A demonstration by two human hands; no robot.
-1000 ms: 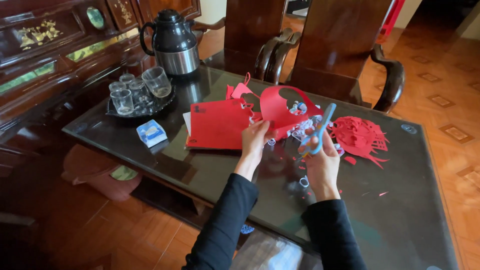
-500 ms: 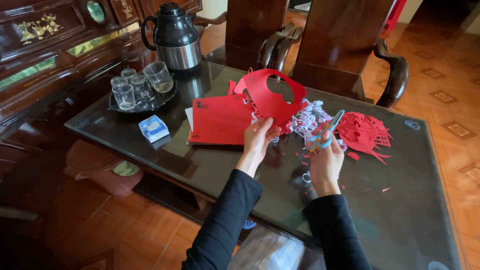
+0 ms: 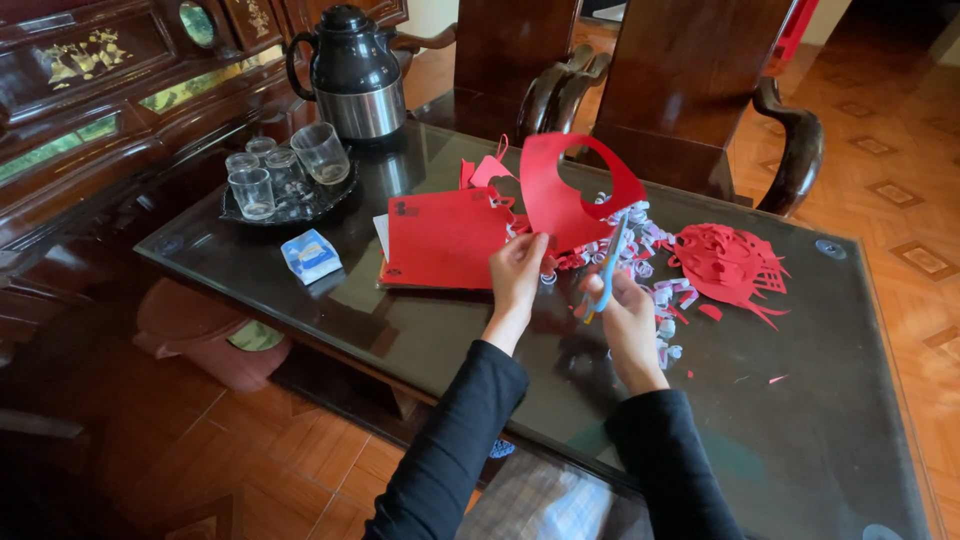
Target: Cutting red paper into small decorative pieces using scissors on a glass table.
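Observation:
My left hand (image 3: 518, 275) pinches the lower edge of a red paper cut-out (image 3: 562, 190) and holds it upright above the glass table (image 3: 420, 340). My right hand (image 3: 625, 310) grips blue-handled scissors (image 3: 606, 268), whose blades point up into the paper's lower right edge. A stack of red paper sheets (image 3: 445, 238) lies flat just left of my left hand. Under and behind the hands is a heap of curled white and red paper trimmings (image 3: 645, 262). A finished red paper cutting (image 3: 730, 262) lies to the right.
A black tray with several drinking glasses (image 3: 288, 178) and a black and steel kettle (image 3: 352, 75) stand at the table's far left. A small blue and white packet (image 3: 310, 255) lies near the front left. Dark wooden chairs (image 3: 690, 110) stand behind; a round stool (image 3: 215, 335) sits below.
The red cut-out has been raised and turned more upright. The scissors have swung from pointing right to pointing up into the paper's edge. Both hands stayed over the same part of the table.

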